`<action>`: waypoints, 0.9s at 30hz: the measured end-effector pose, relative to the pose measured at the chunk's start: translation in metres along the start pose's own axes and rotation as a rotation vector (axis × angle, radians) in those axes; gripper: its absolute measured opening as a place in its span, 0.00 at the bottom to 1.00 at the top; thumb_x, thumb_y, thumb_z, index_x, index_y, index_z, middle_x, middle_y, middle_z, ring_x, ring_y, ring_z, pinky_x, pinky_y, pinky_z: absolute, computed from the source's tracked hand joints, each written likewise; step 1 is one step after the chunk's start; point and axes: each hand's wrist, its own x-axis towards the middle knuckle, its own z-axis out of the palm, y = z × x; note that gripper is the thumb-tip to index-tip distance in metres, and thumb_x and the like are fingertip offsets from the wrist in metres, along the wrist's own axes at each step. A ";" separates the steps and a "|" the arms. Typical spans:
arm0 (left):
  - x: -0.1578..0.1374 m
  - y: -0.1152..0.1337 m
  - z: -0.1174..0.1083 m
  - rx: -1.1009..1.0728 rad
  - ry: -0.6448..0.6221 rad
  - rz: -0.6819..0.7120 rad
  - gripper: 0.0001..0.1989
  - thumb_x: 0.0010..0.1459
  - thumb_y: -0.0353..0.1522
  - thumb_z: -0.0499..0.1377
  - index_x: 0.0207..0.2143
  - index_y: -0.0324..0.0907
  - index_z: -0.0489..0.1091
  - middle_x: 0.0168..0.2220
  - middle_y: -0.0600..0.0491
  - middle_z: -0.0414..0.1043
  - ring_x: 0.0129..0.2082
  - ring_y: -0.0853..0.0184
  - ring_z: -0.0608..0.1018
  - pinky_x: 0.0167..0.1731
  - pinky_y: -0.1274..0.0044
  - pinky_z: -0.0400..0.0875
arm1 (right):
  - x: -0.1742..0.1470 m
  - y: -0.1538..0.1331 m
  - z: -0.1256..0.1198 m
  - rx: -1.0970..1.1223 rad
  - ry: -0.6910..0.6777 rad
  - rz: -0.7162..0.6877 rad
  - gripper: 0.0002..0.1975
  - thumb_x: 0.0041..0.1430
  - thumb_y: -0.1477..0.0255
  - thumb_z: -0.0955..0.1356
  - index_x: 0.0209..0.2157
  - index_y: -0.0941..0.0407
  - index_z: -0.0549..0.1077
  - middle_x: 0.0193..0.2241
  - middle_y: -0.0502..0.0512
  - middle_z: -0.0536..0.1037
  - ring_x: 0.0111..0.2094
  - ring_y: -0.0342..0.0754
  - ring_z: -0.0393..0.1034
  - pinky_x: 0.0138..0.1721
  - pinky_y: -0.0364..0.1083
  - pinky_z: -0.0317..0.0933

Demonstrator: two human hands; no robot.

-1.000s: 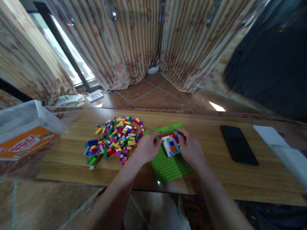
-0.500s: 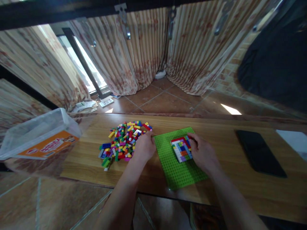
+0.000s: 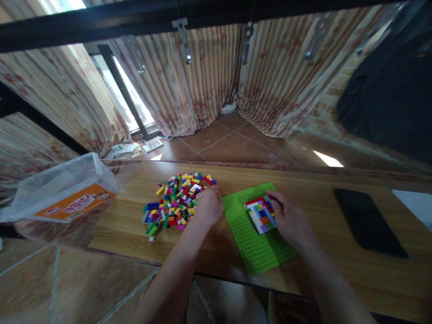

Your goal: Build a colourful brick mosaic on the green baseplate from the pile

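Note:
A bright green studded baseplate (image 3: 263, 254) lies on the wooden table. On its upper part sits a flat block of toy bricks (image 3: 261, 216) in many colours, with red along the far edge and white along the left. My right hand (image 3: 290, 218) is at the block's right side, fingers curled over its edge and thumb against it. Between the baseplate and a heap of loose toy bricks (image 3: 173, 202), my left hand (image 3: 209, 206) is closed in a pinch at the heap's right edge. Whatever its fingertips hold is hidden.
To the left stands a clear plastic tub (image 3: 60, 182) with an orange label. A black tablet-like slab (image 3: 369, 222) and a white sheet (image 3: 413, 204) lie at the right. A dark bar (image 3: 216, 18) with metal hooks crosses overhead, before striped curtains (image 3: 209, 81).
The whole view has shifted slightly, so everything appears a little lower and further right. Both hands keep nearly the same places beside the heap and on the brick block.

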 end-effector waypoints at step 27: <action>-0.019 0.031 0.020 -0.386 -0.049 0.228 0.12 0.61 0.30 0.55 0.41 0.40 0.78 0.41 0.49 0.81 0.38 0.64 0.80 0.41 0.74 0.74 | -0.002 0.003 -0.016 0.181 -0.202 0.025 0.16 0.64 0.66 0.63 0.43 0.57 0.79 0.39 0.57 0.83 0.39 0.51 0.76 0.41 0.47 0.64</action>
